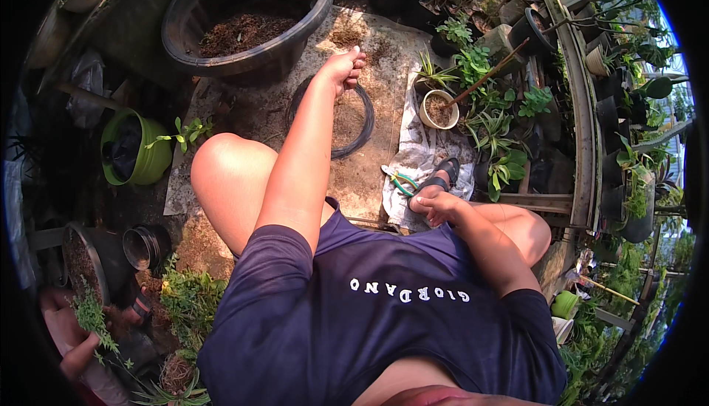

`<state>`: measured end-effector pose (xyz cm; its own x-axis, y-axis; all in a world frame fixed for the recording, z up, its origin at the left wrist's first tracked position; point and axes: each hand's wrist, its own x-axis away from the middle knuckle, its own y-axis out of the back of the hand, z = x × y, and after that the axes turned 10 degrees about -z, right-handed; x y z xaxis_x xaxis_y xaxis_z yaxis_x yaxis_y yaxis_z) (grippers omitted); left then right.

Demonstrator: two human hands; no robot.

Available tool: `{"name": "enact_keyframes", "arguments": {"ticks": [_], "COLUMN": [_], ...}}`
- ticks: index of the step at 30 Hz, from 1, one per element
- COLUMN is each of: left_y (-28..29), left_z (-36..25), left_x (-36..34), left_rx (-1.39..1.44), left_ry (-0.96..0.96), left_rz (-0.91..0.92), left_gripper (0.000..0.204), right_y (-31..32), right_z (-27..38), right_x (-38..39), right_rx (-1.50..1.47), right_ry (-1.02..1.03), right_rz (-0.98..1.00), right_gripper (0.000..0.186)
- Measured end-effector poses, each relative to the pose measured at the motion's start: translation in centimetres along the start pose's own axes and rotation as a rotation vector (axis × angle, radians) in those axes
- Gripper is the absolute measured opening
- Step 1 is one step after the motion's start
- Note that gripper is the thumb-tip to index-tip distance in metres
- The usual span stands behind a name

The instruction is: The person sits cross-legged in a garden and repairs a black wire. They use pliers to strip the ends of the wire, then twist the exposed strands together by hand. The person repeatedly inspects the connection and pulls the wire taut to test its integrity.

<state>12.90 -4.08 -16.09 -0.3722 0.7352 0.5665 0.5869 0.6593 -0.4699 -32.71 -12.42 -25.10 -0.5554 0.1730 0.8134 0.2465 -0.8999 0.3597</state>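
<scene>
My left hand (342, 71) reaches forward over the concrete, its fingers curled closed. What they pinch, if anything, is too small to make out. Directly beneath that wrist lies a coil of black wire (360, 138), partly hidden by my forearm. Close to my sandalled foot, my right hand (437, 207) is low with its fingers bent. Green-handled pliers (401, 179) point away from it, their handle ends meeting the fingertips; the grip itself is partly hidden. A crumpled white sack (402, 210) lies under the pliers and foot.
A large black tub (317, 25) with soil stands ahead on the left. A small white pot (439, 110) and several potted plants line the right, beside a wooden rail (583, 132). A green pot (151, 158) is at left. Another person's hand (80, 358) shows at lower left.
</scene>
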Motion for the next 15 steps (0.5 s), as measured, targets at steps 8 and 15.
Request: {"name": "enact_keyframes", "arguments": {"ticks": [8, 15], "left_y": [2.4, 2.4], "left_z": [-1.5, -0.4], "left_x": [4.9, 3.7], "left_rx": [-0.454, -0.814], "left_ry": [-0.036, -0.107], "left_rz": [-0.136, -0.233], "left_gripper": [0.041, 0.033], "right_y": [7.9, 5.9], "right_z": [20.4, 17.6], "right_x": [21.0, 28.4], "right_rx": [0.587, -0.331], "right_ry": [0.0, 0.26], "right_rz": [-0.17, -0.022], "right_gripper": [0.063, 0.077]}}
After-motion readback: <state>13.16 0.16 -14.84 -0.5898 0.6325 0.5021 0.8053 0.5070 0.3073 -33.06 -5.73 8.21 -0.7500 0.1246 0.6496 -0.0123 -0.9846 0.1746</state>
